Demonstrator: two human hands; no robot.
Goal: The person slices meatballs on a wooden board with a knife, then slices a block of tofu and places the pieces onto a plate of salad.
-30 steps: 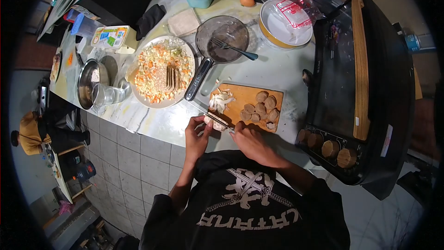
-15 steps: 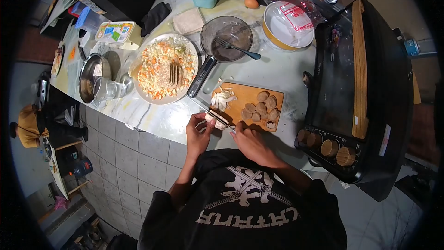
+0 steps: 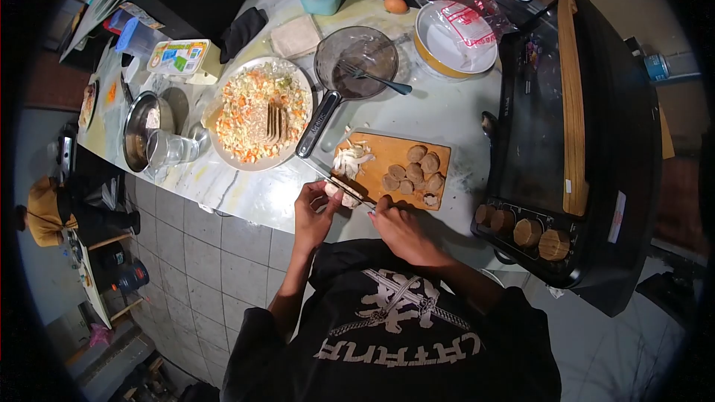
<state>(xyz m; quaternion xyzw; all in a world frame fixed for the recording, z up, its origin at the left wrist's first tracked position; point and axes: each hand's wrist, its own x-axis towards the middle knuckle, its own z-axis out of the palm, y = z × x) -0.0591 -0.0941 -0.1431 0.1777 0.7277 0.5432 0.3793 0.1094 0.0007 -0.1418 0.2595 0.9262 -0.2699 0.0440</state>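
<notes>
My left hand pinches a pale, whitish piece of food at the near left edge of a wooden cutting board. In my right hand is the handle of a knife, whose blade lies across the top of that piece, pointing left. White thin strips are heaped on the board's left part. Several brown round slices lie on its right part. The exact kind of the held food cannot be made out.
A plate of chopped vegetables and a black-handled pan with a fork stand behind the board. Right is a black oven; left, a metal bowl and glass jug. Another person stands far left.
The view has shifted slightly, so the table things sit a little further left. Both hands keep their hold, with the knife still across the pale piece.
</notes>
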